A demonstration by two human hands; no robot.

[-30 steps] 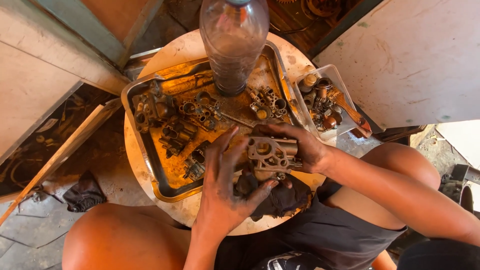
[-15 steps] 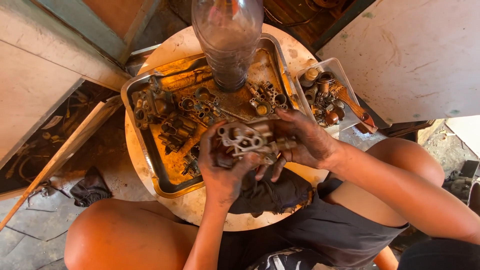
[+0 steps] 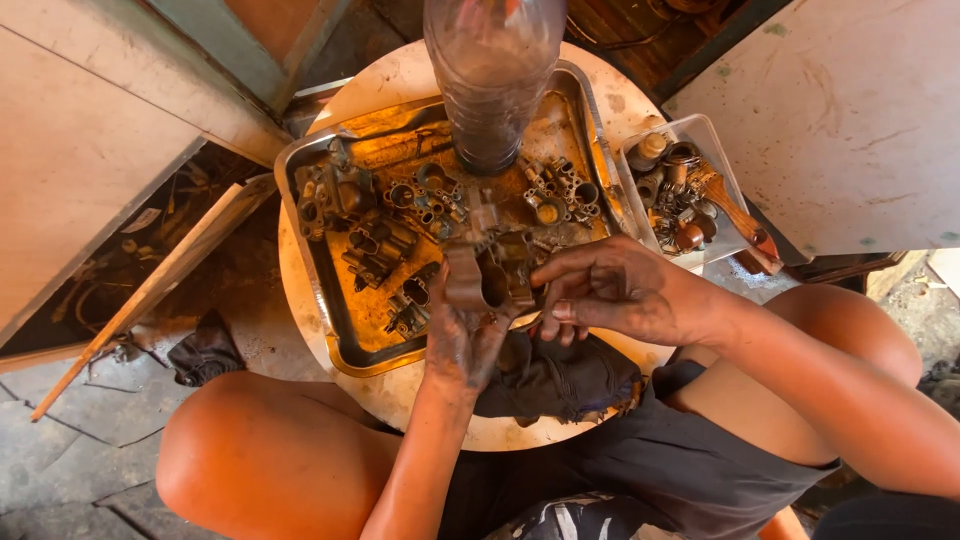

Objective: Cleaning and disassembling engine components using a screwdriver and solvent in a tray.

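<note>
Metal part (image 3: 487, 272), grimy and hard to read in detail, sits upright in the grip of the left hand (image 3: 462, 340), whose fingers close around its lower end and hide it. The right hand (image 3: 610, 290) pinches its right edge, fingertips curled shut on it. Just beyond the grip lies a metal tray (image 3: 318, 290) of small oily parts, too cluttered to tell apart. Behind those stands a plastic bottle (image 3: 492, 80), its top cut off by the frame. Below the grip a dark rag (image 3: 560, 378) lies on the round counter (image 3: 400, 395).
</note>
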